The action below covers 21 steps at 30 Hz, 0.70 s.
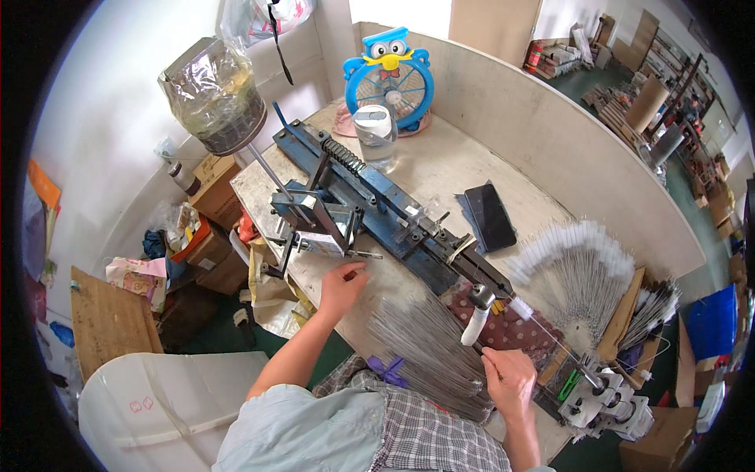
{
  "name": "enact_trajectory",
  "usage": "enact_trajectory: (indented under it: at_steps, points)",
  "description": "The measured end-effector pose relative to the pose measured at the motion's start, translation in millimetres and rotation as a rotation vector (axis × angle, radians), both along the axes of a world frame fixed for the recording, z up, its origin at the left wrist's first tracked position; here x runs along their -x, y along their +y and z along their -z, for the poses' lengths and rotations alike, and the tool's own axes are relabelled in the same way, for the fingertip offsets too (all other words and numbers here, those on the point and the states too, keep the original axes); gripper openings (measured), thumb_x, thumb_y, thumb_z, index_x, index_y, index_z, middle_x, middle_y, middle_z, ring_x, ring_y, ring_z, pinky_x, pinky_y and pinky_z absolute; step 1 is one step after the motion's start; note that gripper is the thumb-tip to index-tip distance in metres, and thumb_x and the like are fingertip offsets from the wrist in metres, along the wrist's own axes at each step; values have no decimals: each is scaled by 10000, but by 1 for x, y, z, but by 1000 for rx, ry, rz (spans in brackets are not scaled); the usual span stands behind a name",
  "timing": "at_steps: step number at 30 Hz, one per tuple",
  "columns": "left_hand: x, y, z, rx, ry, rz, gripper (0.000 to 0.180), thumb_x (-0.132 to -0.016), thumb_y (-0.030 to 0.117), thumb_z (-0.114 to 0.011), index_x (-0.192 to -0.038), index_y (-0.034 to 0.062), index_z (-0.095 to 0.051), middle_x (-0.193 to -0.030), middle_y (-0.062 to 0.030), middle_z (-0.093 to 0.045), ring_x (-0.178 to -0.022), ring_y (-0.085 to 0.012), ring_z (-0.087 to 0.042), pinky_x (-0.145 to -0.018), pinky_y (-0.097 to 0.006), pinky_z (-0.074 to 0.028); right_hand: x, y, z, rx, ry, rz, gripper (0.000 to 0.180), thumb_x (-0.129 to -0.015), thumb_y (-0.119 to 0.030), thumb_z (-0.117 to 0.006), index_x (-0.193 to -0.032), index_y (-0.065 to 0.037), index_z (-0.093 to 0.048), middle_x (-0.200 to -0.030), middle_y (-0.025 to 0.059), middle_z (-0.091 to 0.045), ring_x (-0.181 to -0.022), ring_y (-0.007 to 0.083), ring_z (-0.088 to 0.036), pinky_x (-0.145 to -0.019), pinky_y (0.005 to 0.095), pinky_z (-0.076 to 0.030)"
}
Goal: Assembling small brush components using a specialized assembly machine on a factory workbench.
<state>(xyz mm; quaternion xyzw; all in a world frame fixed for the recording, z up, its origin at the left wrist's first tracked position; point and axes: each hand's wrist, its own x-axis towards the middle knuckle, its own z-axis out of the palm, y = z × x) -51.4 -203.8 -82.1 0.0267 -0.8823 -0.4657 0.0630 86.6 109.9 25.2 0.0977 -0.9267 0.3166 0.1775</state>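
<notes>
My left hand [343,287] is by the front of a blue metal bench machine [377,197], just below a small metal rod. Its fingers are curled together; whatever they hold, if anything, is too small to make out. My right hand [510,379] pinches thumb and fingers at the right edge of a bundle of thin grey wires [425,346]. What sits in that pinch cannot be made out. Above it is a crank with a white handle [476,324]. A small white-bristled brush [521,307] is at the machine's right end, its wire running toward a grey clamp device [605,401].
A fan-shaped pile of white-tipped wire brushes [578,267] lies at the right. Farther back are a black phone [490,217], a lidded clear jug [376,138] and a blue cartoon fan [391,90]. A plastic-wrapped hopper [212,98] rises at left; cardboard boxes [216,189] stand below.
</notes>
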Motion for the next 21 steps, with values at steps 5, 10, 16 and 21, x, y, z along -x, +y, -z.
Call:
enact_trajectory:
  at_steps: [5,10,16,21]
  points:
    - [8,21,-38,-843,-480,-219,222,-821,237,-711,-824,39,-611,-615,18,-487,-488,-78,-414,-449,-226,-323,-6,1,2,-46,-51,42,134,-722,-40,-696,-855,-49,-679,-757,73,-654,-686,255,-606,-634,367,-459]
    - [10,29,-34,-943,-469,-258,232,-819,247,-717,-779,70,-572,-609,26,-470,-503,-73,-417,-443,-220,-335,-6,0,9,-22,-43,38,137,-726,-49,-695,-862,-55,-680,-754,65,-651,-704,246,-605,-640,362,-454]
    - [9,32,-13,-891,-347,-241,219,-824,247,-712,-838,55,-609,-648,24,-519,-514,-66,-452,-475,-216,-360,-8,0,10,-58,-79,28,133,-724,-53,-696,-855,-55,-677,-751,54,-650,-704,232,-609,-646,350,-448]
    - [6,37,-15,-956,-345,-257,190,-843,234,-688,-916,73,-616,-722,13,-572,-568,-63,-502,-526,-220,-410,-14,5,13,-36,-76,46,111,-728,-56,-693,-838,-45,-681,-749,70,-655,-694,241,-610,-636,358,-451]
